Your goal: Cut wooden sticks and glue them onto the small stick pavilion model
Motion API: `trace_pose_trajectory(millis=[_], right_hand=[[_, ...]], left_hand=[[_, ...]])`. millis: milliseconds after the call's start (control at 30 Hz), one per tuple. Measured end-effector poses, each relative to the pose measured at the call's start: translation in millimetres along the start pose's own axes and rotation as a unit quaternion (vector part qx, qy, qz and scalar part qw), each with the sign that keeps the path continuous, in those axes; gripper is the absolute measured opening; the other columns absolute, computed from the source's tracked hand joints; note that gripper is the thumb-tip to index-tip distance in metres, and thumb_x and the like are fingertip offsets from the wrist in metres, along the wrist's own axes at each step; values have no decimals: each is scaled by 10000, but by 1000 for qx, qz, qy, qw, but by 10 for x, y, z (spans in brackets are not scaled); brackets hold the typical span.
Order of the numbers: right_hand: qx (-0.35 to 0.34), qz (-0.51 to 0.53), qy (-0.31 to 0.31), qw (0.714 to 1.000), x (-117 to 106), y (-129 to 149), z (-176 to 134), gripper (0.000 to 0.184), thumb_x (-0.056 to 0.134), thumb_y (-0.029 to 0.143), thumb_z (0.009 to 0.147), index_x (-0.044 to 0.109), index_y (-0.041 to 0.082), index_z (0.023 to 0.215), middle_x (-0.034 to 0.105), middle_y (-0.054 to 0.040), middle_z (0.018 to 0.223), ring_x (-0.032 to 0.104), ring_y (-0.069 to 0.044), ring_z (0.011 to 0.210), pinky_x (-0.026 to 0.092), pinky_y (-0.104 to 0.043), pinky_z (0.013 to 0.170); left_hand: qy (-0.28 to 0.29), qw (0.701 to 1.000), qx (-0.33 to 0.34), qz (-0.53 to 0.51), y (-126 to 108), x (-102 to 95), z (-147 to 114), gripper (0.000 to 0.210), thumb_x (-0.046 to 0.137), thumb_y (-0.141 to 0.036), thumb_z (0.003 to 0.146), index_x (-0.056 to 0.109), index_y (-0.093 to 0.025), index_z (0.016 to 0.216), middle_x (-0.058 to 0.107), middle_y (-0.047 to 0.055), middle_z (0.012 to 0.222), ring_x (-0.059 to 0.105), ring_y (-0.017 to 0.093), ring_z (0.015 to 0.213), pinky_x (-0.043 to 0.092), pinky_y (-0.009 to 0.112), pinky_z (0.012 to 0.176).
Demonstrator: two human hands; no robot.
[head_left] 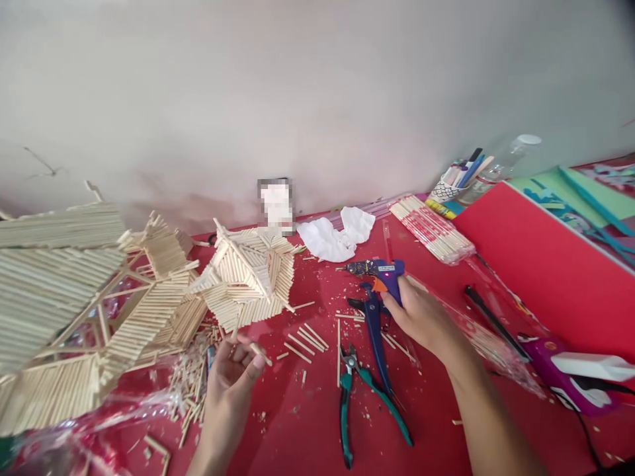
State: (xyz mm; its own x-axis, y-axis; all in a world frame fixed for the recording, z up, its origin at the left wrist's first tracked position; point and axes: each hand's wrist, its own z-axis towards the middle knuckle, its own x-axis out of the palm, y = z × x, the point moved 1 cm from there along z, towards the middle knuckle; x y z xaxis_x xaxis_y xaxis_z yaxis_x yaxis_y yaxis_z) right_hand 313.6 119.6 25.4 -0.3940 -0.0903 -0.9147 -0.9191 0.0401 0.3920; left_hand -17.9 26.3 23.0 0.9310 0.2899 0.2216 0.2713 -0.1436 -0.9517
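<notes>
My right hand is wrapped round the handle of a blue hot glue gun, whose nozzle points left above the table. Between the thumb and fingers of my left hand is a short wooden stick. Just beyond that hand stands a small pointed roof model built of thin sticks. Below the glue gun lie blue-handled cutters and green-handled pliers. Several cut sticks are scattered between my two hands.
A larger stick-built model fills the left side, with plastic wrap in front. White tissue, packed chopsticks, a pen cup and a clear bottle stand along the wall. A red board lies right, near a purple-and-white object.
</notes>
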Motion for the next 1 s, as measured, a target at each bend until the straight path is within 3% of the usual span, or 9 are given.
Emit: trace_pose_trajectory(millis=[200, 533, 833, 1000], right_hand=[[-43, -49, 31, 997, 76, 36, 49, 259, 387, 347, 1037, 583, 185, 1088, 712, -118, 1078, 674, -273, 1017, 457, -315, 811], [-56, -110, -67, 990, 63, -40, 136, 383, 456, 421, 1030, 606, 149, 1254, 710, -160, 1176, 671, -279, 1075, 484, -330, 876], [-51, -168, -70, 982, 24, 40, 185, 332, 439, 350, 1038, 632, 130, 1193, 718, -190, 1072, 668, -295, 1026, 485, -364, 847], [-75, -139, -80, 984, 150, -56, 231, 330, 452, 323, 1031, 631, 111, 1210, 685, -209, 1176, 616, -292, 1146, 433, -384, 982]], left_hand=[[0, 1000, -13, 4, 49, 20, 47, 353, 841, -350, 742, 586, -216, 945, 617, -3, 813, 566, 114, 739, 488, 198, 684], [21, 1000, -3, 4, 94, 78, 4, 445, 896, -365, 657, 586, -199, 932, 653, -19, 776, 610, 106, 727, 491, 201, 697], [1, 994, 1, -113, 127, 27, 85, 433, 927, -237, 567, 617, -178, 863, 697, -9, 783, 664, 97, 726, 534, 198, 721], [-19, 988, 18, -154, 196, 52, 224, 379, 893, -148, 619, 596, -181, 853, 709, 13, 799, 701, 116, 784, 552, 232, 801]])
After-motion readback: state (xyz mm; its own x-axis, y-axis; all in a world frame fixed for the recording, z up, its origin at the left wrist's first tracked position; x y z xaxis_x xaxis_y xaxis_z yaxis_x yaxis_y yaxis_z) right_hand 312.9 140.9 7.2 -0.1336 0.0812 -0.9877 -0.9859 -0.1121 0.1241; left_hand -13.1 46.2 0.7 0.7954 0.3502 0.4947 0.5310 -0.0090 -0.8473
